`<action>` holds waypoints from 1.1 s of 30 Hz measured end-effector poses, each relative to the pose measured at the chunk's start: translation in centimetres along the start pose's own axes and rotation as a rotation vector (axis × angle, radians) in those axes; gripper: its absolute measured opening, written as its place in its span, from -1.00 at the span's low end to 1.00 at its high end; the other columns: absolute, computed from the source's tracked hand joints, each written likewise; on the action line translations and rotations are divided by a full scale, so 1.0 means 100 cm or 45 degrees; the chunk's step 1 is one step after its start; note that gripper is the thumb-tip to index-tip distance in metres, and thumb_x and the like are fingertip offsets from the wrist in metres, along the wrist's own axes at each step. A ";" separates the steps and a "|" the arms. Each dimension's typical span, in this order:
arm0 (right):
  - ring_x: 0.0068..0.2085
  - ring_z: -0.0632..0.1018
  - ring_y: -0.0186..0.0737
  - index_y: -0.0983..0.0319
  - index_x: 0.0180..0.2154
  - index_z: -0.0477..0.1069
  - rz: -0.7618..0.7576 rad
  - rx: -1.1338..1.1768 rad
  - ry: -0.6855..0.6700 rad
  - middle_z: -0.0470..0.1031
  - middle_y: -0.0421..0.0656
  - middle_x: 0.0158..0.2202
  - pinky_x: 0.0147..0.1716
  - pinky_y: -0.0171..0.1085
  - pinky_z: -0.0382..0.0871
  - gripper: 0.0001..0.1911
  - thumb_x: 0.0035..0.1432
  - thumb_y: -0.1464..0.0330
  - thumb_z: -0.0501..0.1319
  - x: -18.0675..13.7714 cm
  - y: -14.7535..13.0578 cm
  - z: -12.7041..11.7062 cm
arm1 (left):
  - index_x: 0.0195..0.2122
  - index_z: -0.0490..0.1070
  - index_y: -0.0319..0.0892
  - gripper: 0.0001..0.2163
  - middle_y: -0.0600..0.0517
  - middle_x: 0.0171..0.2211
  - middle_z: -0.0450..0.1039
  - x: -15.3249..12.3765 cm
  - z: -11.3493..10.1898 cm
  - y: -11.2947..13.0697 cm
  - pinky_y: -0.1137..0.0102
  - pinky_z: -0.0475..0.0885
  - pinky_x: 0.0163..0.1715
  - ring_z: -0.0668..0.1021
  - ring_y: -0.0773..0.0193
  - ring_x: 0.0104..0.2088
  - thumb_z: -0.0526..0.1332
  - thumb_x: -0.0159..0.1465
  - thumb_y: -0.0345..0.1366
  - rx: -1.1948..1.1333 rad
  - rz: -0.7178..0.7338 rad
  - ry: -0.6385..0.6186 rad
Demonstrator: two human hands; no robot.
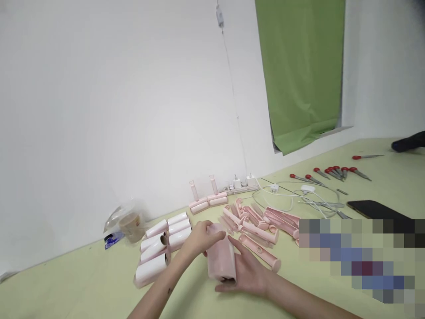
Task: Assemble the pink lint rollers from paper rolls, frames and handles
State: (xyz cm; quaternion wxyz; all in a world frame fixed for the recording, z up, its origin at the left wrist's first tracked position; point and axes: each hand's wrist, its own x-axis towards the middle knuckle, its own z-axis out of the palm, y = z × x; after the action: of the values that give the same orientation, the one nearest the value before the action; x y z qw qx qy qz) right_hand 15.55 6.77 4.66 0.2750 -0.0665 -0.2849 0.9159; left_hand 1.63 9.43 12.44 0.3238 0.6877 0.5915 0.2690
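Observation:
Between my two hands is a pale pink, glossy housing [220,259], held tilted above the table, with a dark opening at its lower end. My left hand [203,238] grips its upper end, thumb across the top. My right hand [250,272] wraps its right side and lower end, partly hidden behind it. To the left lie several white and pink housings [151,269] in two rows. Just beyond my right hand, loose pink shell parts [260,253] lie scattered.
Two pink assemblies [208,201] with upright stems stand by the wall, beside a power strip [241,189] with cables. Red-handled tools [335,172] and a black phone-like slab [375,210] lie right. A bagged brown cup [132,226] sits left. Part of the right foreground is pixelated.

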 end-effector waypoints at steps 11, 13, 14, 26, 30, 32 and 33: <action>-0.34 0.48 -0.27 0.20 -0.27 0.30 -0.067 0.509 0.304 0.45 -0.20 -0.43 -0.19 -0.19 0.30 -0.79 0.03 0.25 0.13 0.011 0.016 -0.038 | -0.09 0.26 -0.16 -0.60 -0.03 -0.34 0.36 -0.026 -0.026 -0.028 0.43 0.44 -0.58 0.45 0.23 -0.39 0.12 0.03 -0.17 -0.504 -0.041 0.086; -0.33 0.48 -0.27 0.20 -0.28 0.29 -0.106 0.539 0.351 0.45 -0.20 -0.42 -0.20 -0.18 0.31 -0.83 0.02 0.31 0.15 0.010 0.017 -0.038 | -0.05 0.24 -0.12 -0.54 0.00 -0.34 0.36 -0.038 -0.029 -0.042 0.40 0.44 -0.50 0.44 0.26 -0.41 0.16 -0.01 -0.17 -0.668 -0.018 0.144; -0.33 0.49 -0.27 0.20 -0.30 0.29 -0.118 0.547 0.371 0.45 -0.19 -0.42 -0.20 -0.19 0.31 -0.84 0.02 0.32 0.15 0.009 0.017 -0.037 | -0.03 0.24 -0.10 -0.51 0.02 -0.34 0.36 -0.043 -0.029 -0.048 0.40 0.43 -0.47 0.44 0.27 -0.42 0.17 -0.03 -0.15 -0.735 0.002 0.155; -0.31 0.50 -0.21 0.28 -0.38 0.30 -0.072 0.521 0.471 0.49 -0.11 -0.44 -0.26 -0.25 0.35 -0.77 -0.03 0.25 0.15 0.003 0.024 -0.014 | -0.15 0.34 -0.19 -0.66 0.05 -0.50 0.29 -0.049 -0.025 -0.027 0.49 0.34 -0.65 0.40 0.27 -0.48 0.08 0.02 -0.27 -0.648 -0.108 0.106; -0.30 0.50 -0.21 0.30 -0.37 0.31 -0.016 0.507 0.455 0.48 -0.08 -0.40 -0.30 -0.28 0.34 -0.73 -0.05 0.21 0.15 0.003 0.029 -0.015 | -0.17 0.34 -0.18 -0.67 0.09 -0.53 0.24 -0.055 -0.027 -0.031 0.51 0.31 -0.61 0.36 0.32 -0.50 0.07 0.03 -0.25 -0.752 -0.077 0.043; -0.35 0.49 -0.24 0.30 -0.37 0.31 0.015 0.481 0.448 0.47 -0.08 -0.42 -0.36 -0.31 0.33 -0.73 -0.06 0.22 0.16 0.004 0.034 -0.017 | -0.18 0.33 -0.17 -0.68 0.09 -0.49 0.23 -0.055 -0.028 -0.036 0.50 0.30 -0.57 0.36 0.31 -0.47 0.05 0.04 -0.24 -0.769 -0.057 -0.025; -0.37 0.49 -0.27 0.30 -0.37 0.31 0.015 0.476 0.444 0.46 -0.09 -0.43 -0.38 -0.34 0.32 -0.74 -0.06 0.23 0.16 0.004 0.035 -0.018 | -0.18 0.32 -0.16 -0.69 0.08 -0.47 0.23 -0.055 -0.029 -0.040 0.49 0.30 -0.54 0.36 0.31 -0.46 0.05 0.04 -0.23 -0.745 -0.040 -0.039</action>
State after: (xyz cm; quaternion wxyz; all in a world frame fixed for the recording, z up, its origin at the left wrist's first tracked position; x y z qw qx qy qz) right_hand 14.04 5.48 1.26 0.3221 -0.1730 -0.0585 0.9289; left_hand -3.97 4.70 11.38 0.5214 0.5598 0.4946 0.4126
